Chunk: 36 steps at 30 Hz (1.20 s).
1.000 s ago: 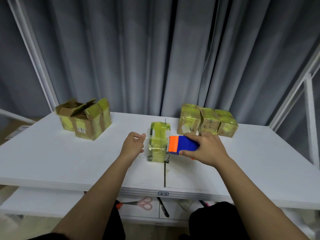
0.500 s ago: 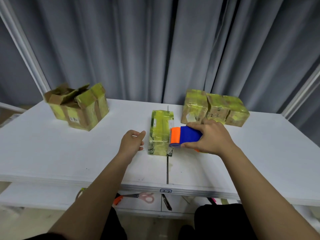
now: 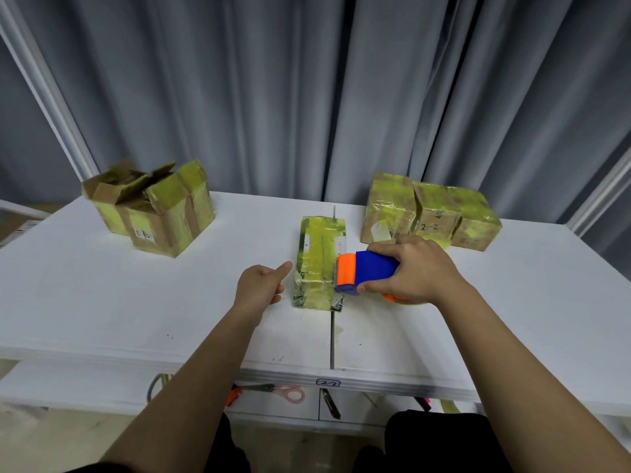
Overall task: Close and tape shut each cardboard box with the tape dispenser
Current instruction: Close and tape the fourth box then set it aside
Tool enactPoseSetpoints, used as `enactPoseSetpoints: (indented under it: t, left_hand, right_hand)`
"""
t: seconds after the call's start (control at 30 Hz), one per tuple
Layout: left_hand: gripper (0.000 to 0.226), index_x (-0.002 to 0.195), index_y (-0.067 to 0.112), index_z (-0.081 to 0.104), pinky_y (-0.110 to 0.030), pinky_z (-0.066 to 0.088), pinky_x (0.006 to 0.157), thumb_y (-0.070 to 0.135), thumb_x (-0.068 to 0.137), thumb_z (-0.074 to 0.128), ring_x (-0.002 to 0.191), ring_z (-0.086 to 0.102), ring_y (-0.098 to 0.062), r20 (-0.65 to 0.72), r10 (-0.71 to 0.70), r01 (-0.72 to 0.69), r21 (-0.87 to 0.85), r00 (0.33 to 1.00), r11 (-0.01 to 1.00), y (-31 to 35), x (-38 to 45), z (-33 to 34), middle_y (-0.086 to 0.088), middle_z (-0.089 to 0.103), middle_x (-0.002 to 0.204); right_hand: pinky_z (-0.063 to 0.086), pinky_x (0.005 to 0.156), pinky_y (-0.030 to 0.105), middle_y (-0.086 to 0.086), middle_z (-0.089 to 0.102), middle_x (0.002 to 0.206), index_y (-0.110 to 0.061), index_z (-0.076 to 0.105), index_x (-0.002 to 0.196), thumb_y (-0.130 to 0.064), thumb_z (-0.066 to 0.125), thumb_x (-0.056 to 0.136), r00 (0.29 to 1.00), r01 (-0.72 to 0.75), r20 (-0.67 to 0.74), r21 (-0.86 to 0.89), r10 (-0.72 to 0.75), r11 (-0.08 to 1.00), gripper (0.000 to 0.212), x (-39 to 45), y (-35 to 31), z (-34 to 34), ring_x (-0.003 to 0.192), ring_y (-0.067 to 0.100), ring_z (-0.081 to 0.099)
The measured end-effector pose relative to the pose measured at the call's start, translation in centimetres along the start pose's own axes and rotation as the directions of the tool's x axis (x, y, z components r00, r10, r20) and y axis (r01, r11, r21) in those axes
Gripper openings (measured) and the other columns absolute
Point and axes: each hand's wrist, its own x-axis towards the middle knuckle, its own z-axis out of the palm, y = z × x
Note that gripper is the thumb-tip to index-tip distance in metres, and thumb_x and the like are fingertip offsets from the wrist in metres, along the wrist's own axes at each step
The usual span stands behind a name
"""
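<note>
— Grey curtains (image 3: pixel 307 97) are hung behind a white table (image 3: pixel 102 302). What is laid on it?

— A narrow taped box (image 3: pixel 319 257) is placed at the middle, lengthwise over the table's seam. A blue and orange tape dispenser (image 3: pixel 367 273) is gripped by the right hand (image 3: pixel 415 271), fingers (image 3: pixel 389 242) curled over its top and thumb pressed beneath; its orange toothed end is set against the box's right side, near the near end.

— And the left hand (image 3: pixel 257 288)?

— It is held just beside the box's left side, fingers loosely curled around nothing, thumb pointed toward the box; whether the box is touched cannot be told.

— What else is seen?

— Two boxes (image 3: pixel 153 209) are kept at the far left, one with its flaps raised. Three taped boxes (image 3: pixel 430 213) are lined up at the far right. Scissors (image 3: pixel 273 390) are laid on the shelf (image 3: pixel 68 384) below.
</note>
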Motion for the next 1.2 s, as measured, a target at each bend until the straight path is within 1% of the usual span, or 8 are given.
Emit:
enactPoseSetpoints:
  t: [0.27, 0.47, 0.67, 0.77, 0.87, 1.0, 1.07, 1.2]
  left_hand:
    - [0.046, 0.056, 0.01, 0.046, -0.022, 0.04, 0.049, 0.039, 0.083, 0.07, 0.045, 0.043, -0.016, 0.084, -0.193, 0.199, -0.073, 0.978, 0.977, -0.7, 0.1, 0.5, -0.006, 0.048, 0.055]
    - [0.031, 0.073, 0.013, 0.055, -0.017, 0.046, 0.044, 0.038, 0.085, 0.068, 0.054, 0.047, -0.007, 0.281, -0.41, 0.49, -0.34, 0.867, 0.803, -0.8, -0.6, 1.1, 0.002, 0.05, 0.061]
    - [0.044, 0.073, 0.016, 0.043, -0.013, 0.034, 0.032, 0.055, 0.084, 0.062, 0.037, 0.043, -0.004, 0.296, -0.523, 0.572, -0.107, 0.799, 0.813, -0.2, -0.9, 0.3, 0.003, 0.046, 0.054]
    - [0.039, 0.062, 0.013, 0.041, -0.013, 0.032, 0.036, 0.028, 0.093, 0.06, 0.031, 0.039, -0.008, 0.176, -0.371, 0.341, 0.177, 0.912, 0.923, -0.2, -0.9, 0.1, 0.001, 0.046, 0.041]
    - [0.02, 0.074, 0.015, 0.05, -0.023, 0.039, 0.053, 0.013, 0.094, 0.051, 0.053, 0.052, -0.019, 0.005, 0.001, -0.002, 0.312, 1.0, 0.95, -0.2, -1.2, 0.5, -0.009, 0.061, 0.075]
    - [0.028, 0.117, 0.014, 0.061, -0.028, 0.043, 0.094, 0.009, 0.098, 0.041, 0.112, 0.052, -0.019, 0.094, 0.495, -0.492, 0.372, 0.864, 0.787, 1.6, -1.7, 2.4, -0.007, 0.055, 0.123]
    - [0.038, 0.138, 0.014, 0.046, -0.028, 0.023, 0.113, 0.015, 0.102, 0.034, 0.138, 0.031, -0.019, 0.275, 0.519, -0.586, 0.439, 0.809, 0.681, 2.3, -1.9, 3.9, -0.003, 0.04, 0.146]
    - [0.049, 0.152, 0.017, 0.012, -0.03, -0.002, 0.116, 0.025, 0.105, 0.019, 0.147, -0.002, -0.014, 0.464, 0.371, -0.594, 0.637, 0.804, 0.491, 2.3, -0.4, 5.6, 0.001, 0.007, 0.16]
  right_hand:
    - [0.044, 0.089, 0.034, -0.002, 0.061, 0.119, -0.037, 0.054, 0.13, -0.075, 0.063, 0.067, 1.0, -0.013, 0.012, 0.026, 0.012, 1.0, 0.075, 0.0, -0.3, 0.0, 0.109, 0.018, 0.051]
    - [0.044, 0.091, 0.034, 0.0, 0.059, 0.121, -0.036, 0.052, 0.132, -0.071, 0.065, 0.07, 0.999, -0.04, 0.023, 0.052, 0.039, 0.998, 0.073, -0.5, -0.8, -0.2, 0.111, 0.019, 0.05]
    - [0.043, 0.088, 0.032, 0.0, 0.059, 0.121, -0.036, 0.051, 0.132, -0.074, 0.062, 0.07, 0.999, -0.031, 0.045, 0.015, 0.03, 0.999, 0.074, -0.4, -1.3, -0.4, 0.111, 0.02, 0.051]
    - [0.041, 0.089, 0.032, 0.001, 0.058, 0.119, -0.037, 0.049, 0.135, -0.075, 0.06, 0.07, 0.998, -0.025, 0.055, -0.022, 0.026, 0.999, 0.076, -0.5, -1.3, -0.6, 0.11, 0.02, 0.05]
    - [0.042, 0.089, 0.032, -0.001, 0.057, 0.124, -0.037, 0.048, 0.135, -0.076, 0.06, 0.069, 0.998, -0.029, 0.058, 0.009, 0.028, 1.0, 0.078, -0.4, -1.1, -0.5, 0.112, 0.019, 0.05]
    - [0.043, 0.09, 0.032, -0.002, 0.056, 0.123, -0.037, 0.048, 0.136, -0.076, 0.059, 0.07, 0.997, -0.03, 0.072, 0.027, 0.028, 0.999, 0.078, -0.4, -0.8, -0.3, 0.113, 0.018, 0.049]
    - [0.042, 0.088, 0.031, -0.002, 0.057, 0.117, -0.039, 0.049, 0.134, -0.077, 0.059, 0.069, 0.998, -0.024, 0.062, 0.047, 0.021, 0.999, 0.076, -0.2, -0.5, -0.2, 0.109, 0.018, 0.049]
    - [0.041, 0.082, 0.03, -0.004, 0.054, 0.104, -0.041, 0.051, 0.132, -0.078, 0.06, 0.068, 0.998, -0.009, 0.06, 0.084, 0.004, 0.996, 0.074, 0.2, 0.2, 0.1, 0.102, 0.017, 0.048]
